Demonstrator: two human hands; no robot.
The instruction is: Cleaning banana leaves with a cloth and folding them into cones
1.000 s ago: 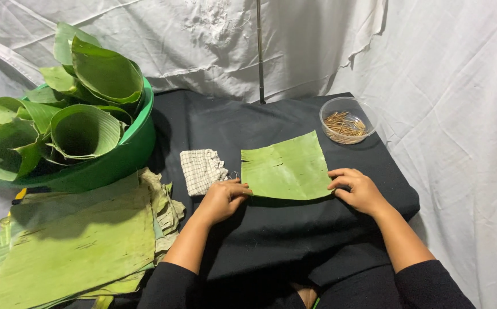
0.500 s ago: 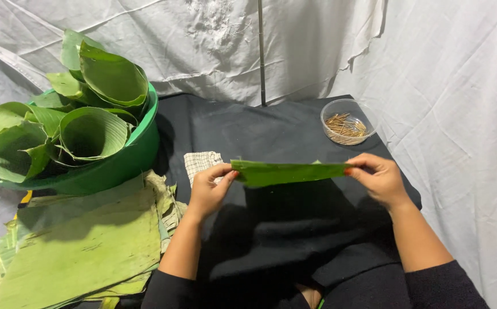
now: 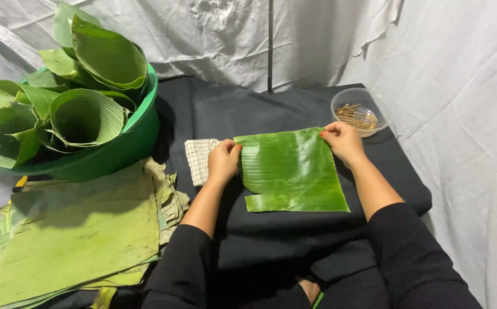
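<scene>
Leaf: glossy green rectangular banana-leaf sheet (image 3: pixel 292 170) lies flat on our black cloth-covered table (image 3: pixel 294 240), centre, long axis running 12 to 6 o'clock.
Left hand (image 3: pixel 223 162): at the leaf's 9 o'clock edge, fingers curled and pinching the upper left corner.
Right hand (image 3: pixel 344 142): at 1 o'clock, fingertips pinching the upper right corner.
Nearer hand: both touch it, about equally.
Surroundings: checked cloth (image 3: pixel 197 160) just left; clear bowl of small sticks (image 3: pixel 358 112) at 1 o'clock; green tub of rolled leaves (image 3: pixel 111 154) at 10 o'clock.

Head camera looks steeply down, close over the lap.
</scene>
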